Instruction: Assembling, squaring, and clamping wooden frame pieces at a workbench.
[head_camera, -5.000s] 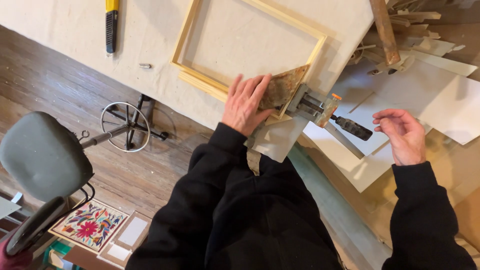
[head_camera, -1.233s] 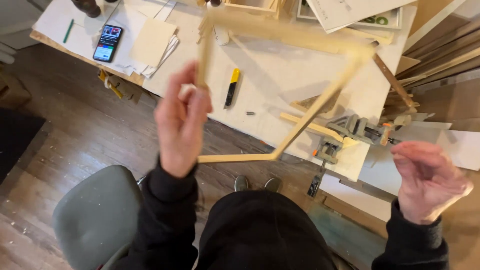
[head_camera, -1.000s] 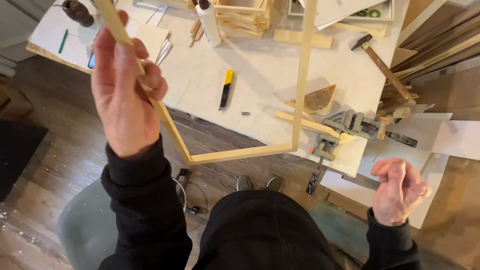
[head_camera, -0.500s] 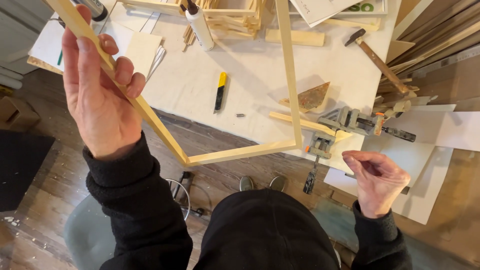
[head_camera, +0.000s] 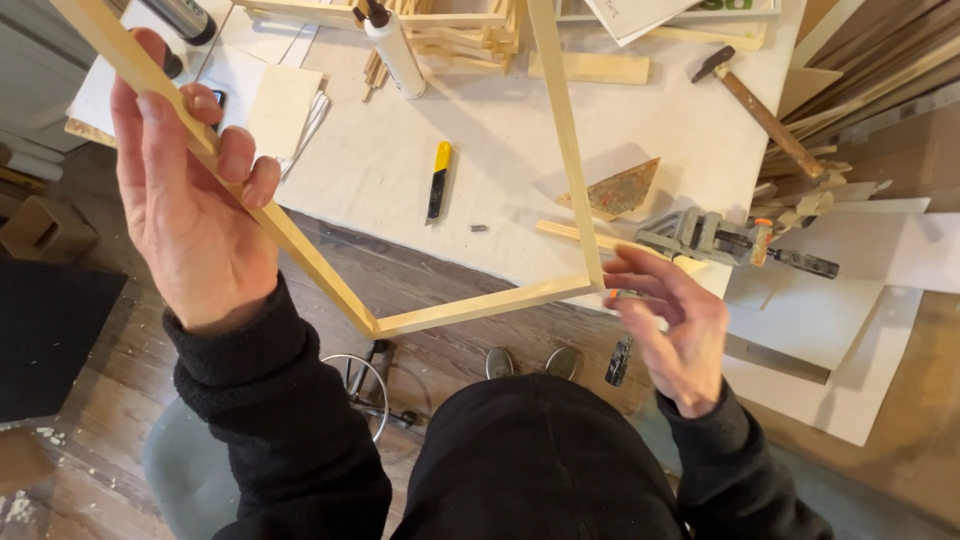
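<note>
My left hand (head_camera: 190, 205) grips the left bar of a pale wooden frame (head_camera: 470, 308) and holds it up in the air above the table edge. The frame's near corners hang over the floor, and its top runs out of view. My right hand (head_camera: 675, 325) reaches the frame's lower right corner, with the fingertips touching the wood there and a small orange-tipped object between the fingers. Just beyond that hand a grey corner clamp (head_camera: 705, 235) sits on the table with a wooden strip (head_camera: 570, 233) in it.
On the white table (head_camera: 370, 170) lie a yellow utility knife (head_camera: 437, 180), a glue bottle (head_camera: 392, 45), a hammer (head_camera: 760, 110), a triangular brown scrap (head_camera: 620, 190) and a stack of wooden frames (head_camera: 450, 25). White boards (head_camera: 830, 330) lean at right. A stool (head_camera: 180, 470) stands below.
The frame was lifted off the table and tilted up in my left hand. My right hand, open and away a second ago, has come up to the frame's lower right corner.
</note>
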